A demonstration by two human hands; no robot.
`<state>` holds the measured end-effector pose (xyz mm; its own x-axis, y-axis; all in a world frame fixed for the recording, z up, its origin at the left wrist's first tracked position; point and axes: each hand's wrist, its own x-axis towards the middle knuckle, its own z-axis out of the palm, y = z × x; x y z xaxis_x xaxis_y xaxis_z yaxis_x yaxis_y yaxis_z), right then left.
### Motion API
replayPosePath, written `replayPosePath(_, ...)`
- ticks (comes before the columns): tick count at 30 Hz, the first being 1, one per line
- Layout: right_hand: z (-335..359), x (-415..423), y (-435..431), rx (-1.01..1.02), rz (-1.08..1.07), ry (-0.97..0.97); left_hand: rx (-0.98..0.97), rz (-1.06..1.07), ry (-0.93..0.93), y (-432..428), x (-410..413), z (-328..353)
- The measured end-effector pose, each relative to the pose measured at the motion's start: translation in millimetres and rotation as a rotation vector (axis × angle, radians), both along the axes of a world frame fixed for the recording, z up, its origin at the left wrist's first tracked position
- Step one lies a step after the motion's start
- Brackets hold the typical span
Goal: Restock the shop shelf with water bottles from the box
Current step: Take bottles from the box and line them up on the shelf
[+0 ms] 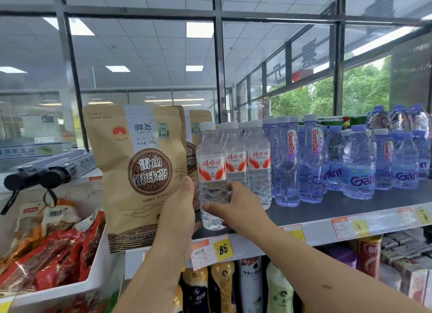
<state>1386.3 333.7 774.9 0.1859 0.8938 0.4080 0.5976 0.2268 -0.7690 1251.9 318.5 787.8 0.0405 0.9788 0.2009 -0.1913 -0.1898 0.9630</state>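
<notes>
Head view: the water bottle (pixel 211 172) is clear ribbed plastic with a white cap and a white label with red characters and red-orange swooshes. It stands upright at the front edge of the dark shelf (pixel 350 207), near frame centre. The right hand (pixel 240 207) grips its lower body, thumb across the front and fingers round the side at 3 o'clock. The left hand (pixel 180 207) lies against its 9 o'clock side; whether it clasps the bottle cannot be told. Matching bottles (pixel 258 163) stand just beside at 3 o'clock, a brown tea pouch (pixel 140 172) at 9 o'clock.
</notes>
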Motion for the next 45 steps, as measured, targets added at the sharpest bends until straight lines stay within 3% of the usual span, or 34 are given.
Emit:
replayPosePath(12, 1, 8, -16, 0.005, -0.019, -0.009, 0.012, -0.014, -0.003, -5, -2, -4)
replayPosePath(23, -52, 92, -128, 0.050, 0.053, 0.040, -0.083, 0.131, -0.035, -116, 68, -41)
replayPosePath(33, -227, 214, -239, -0.324, 0.080, 0.039, -0.453, 0.067, 0.068, -216, 202, -228)
replayPosePath(45, -592, 273, -307, -0.956, 0.020, -0.089, -0.971, -0.045, 0.156, -261, 248, -568)
